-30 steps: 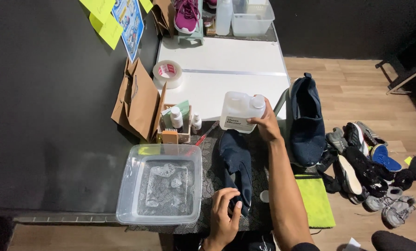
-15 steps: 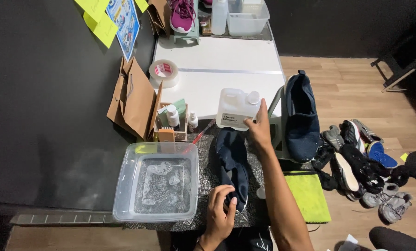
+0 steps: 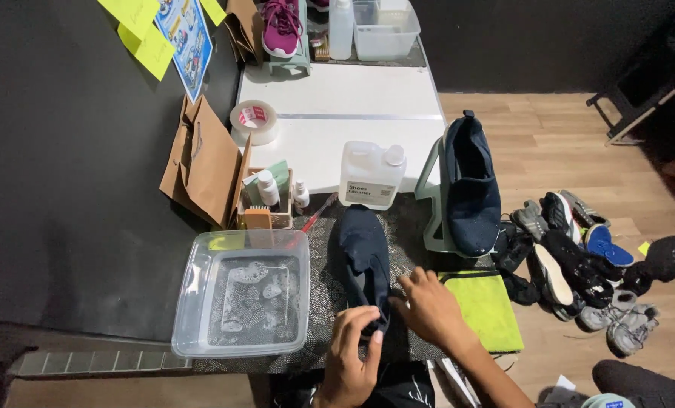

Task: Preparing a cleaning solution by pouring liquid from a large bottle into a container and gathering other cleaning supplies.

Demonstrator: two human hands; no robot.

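Observation:
A dark navy slip-on shoe [image 3: 363,257] lies lengthwise on a patterned dark mat [image 3: 323,287] in front of me. My left hand [image 3: 350,355] grips its near heel end from below. My right hand [image 3: 426,306] rests on the mat just right of the heel, fingers touching the shoe's edge. A white plastic jug of cleaner [image 3: 371,174] stands upright at the shoe's far end, free of both hands. The matching navy shoe [image 3: 471,181] sits on a pale stand to the right.
A clear tub of foamy water [image 3: 241,302] sits left of the mat. Behind it are a small box of bottles and a brush [image 3: 268,200], a brown paper bag [image 3: 205,162] and a tape roll [image 3: 255,121]. A green cloth [image 3: 488,308] lies right; several shoes [image 3: 587,264] crowd the floor.
My right hand let go of the white jug and came back down to the shoe's heel. The jug now stands alone on the table. My left hand stays on the heel.

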